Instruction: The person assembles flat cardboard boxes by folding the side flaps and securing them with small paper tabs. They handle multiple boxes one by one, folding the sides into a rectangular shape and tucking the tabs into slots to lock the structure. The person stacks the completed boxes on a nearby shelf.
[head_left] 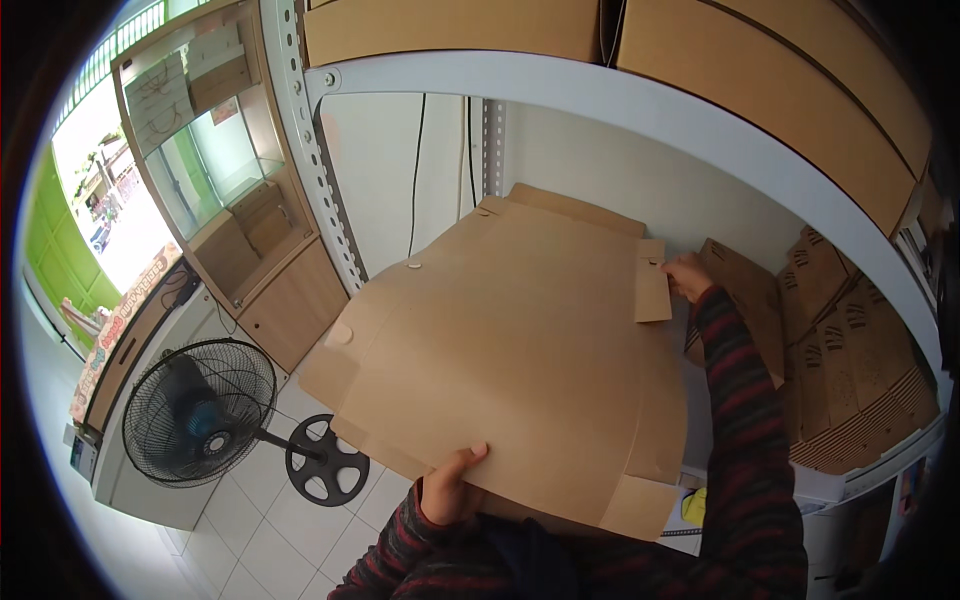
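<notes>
A large flat sheet of brown cardboard (pixel 510 330), die-cut with flaps and slots, spreads out in front of me and bows slightly. My left hand (pixel 452 490) grips its near edge, thumb on top and the other fingers hidden beneath. At the far right corner, my right hand (pixel 687 276) pinches a small side flap (pixel 653 285), which is bent at an angle to the sheet. Part of the sheet's far end reaches in under the shelf, close to the wall.
Folded brown cartons (pixel 850 370) are stacked at the right on the rack. Overhead runs a grey metal shelf beam (pixel 560 85) with large boxes (pixel 460 30) on it. On the left stand a black fan (pixel 200 412) and a glass-fronted wooden cabinet (pixel 290 300).
</notes>
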